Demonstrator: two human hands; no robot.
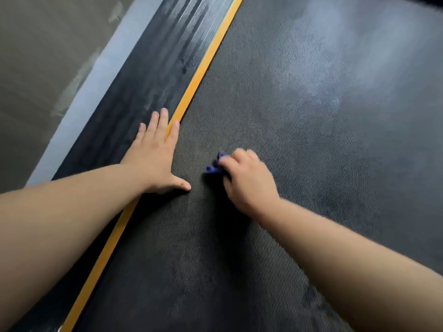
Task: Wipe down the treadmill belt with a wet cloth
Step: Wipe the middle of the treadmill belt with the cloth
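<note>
A yellow strip (203, 70) borders a dark ribbed side rail (153, 68), followed by a pale grey edge band (96, 80) and grey floor (36, 56) bearing faint, possibly scuffed, marks.

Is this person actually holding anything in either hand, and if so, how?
The right hand clutches a bunched purple cloth, gripped around its middle. The left hand holds nothing, lying flat.

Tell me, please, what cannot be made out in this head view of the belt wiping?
- Cloth: mostly hidden inside the right hand; size and wetness unclear.
- Treadmill belt: cut off by the frame's edges.
- Right hand: motion-blurred.
- Left hand: covers part of the yellow stripe.
</note>
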